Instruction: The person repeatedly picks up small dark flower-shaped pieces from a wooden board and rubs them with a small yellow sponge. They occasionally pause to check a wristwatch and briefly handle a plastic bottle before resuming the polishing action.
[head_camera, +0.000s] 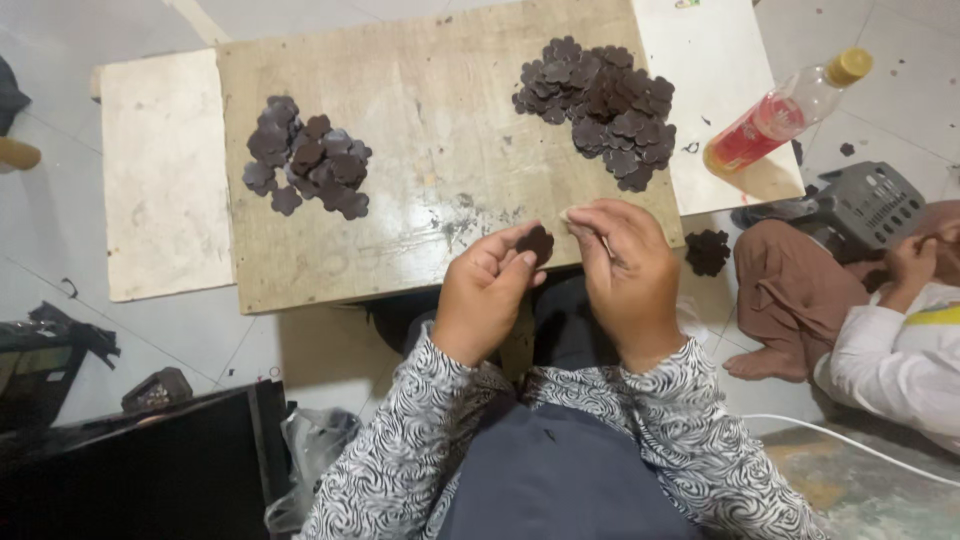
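Note:
My left hand (487, 290) pinches a dark brown flower-shaped piece (537, 243) between thumb and fingers at the near edge of a wooden board (430, 150). My right hand (625, 265) is right beside it, fingers curled, fingertips touching near the piece; whether it holds anything I cannot tell. On the board lie two heaps of the same dark flower-shaped pieces: a smaller pile (305, 158) at the left and a larger pile (600, 95) at the far right.
A white panel (160, 170) lies under the board. A plastic bottle (785, 110) with red liquid and a yellow cap rests at the right. Another person (880, 320) sits on the floor at the right near a grey crate (870, 205). A small stack of pieces (708, 252) lies by them.

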